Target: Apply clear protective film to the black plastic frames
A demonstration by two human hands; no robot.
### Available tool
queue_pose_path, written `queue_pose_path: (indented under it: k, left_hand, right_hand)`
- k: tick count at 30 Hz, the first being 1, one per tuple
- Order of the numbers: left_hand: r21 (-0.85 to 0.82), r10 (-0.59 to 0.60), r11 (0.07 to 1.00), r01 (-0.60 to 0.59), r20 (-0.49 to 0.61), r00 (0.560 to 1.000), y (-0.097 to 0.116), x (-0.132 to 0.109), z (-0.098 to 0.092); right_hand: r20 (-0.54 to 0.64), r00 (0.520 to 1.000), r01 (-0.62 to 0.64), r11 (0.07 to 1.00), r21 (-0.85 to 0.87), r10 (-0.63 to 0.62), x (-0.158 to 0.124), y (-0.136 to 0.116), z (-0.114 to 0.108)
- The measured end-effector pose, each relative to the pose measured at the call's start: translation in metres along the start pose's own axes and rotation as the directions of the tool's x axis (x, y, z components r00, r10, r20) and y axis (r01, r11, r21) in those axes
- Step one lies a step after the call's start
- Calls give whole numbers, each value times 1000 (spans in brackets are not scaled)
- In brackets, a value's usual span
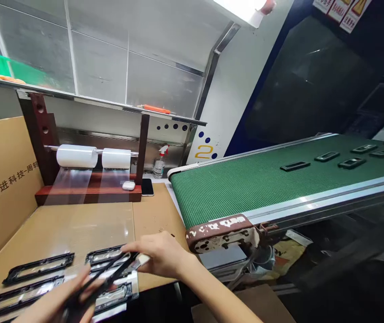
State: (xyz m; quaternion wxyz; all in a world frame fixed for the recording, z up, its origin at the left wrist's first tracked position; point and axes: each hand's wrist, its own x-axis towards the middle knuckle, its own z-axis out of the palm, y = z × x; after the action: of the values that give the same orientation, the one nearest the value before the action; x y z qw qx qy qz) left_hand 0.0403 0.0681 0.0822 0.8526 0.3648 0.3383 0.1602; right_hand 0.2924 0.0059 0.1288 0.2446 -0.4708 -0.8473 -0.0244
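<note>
Left hand [55, 305] and right hand [160, 255], fingers [138, 249] clenched, grasp a long black frame [100, 280] lying diagonally between them, its upper end at the right hand. Matching frames [38, 268] lie beneath on the desk [77, 229]; a green conveyor belt [239, 193] runs beyond, to the right.

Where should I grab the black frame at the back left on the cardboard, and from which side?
Pinch the black frame midway along its far long rim, from above. It lies flat and narrow on the cardboard, so the middle should balance it, and another frame lies close along its near side.
</note>
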Motion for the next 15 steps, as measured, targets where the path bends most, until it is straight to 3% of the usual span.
queue_pose_path:
  k: [2, 4, 6, 8, 11, 15]
  left_hand:
    - [94, 168, 983, -157, -124, 978, 21, 17, -14]
    - [130, 317, 947, -293, -243, 917, 42, 34, -24]
    - [158, 388, 921, -355, -322, 863, 58, 50, -31]
    - [183, 409, 912, -366, -358, 840, 65, 64, -35]
    - [207, 391, 919, -336, -359, 847, 64, 84, -43]
    - [218, 298, 947, -235, -329, 896, 60, 101, -55]
  right_hand:
    - [-175, 984, 1, 993, -114, -21, -1, 4, 2]
    - [-323, 946, -33, 980, -195, -32, -1, 7, 2]
    - [-404, 913, -65, 964, -257, -47, 1, 7, -1]
    - [-450, 891, -93, 942, -321, -65, 5, 5, -7]
    - [-509, 855, -121, 916, -383, -99, 16, 2, -24]
    - [-565, 815, -135, 905, -403, -130, 38, -3, -61]
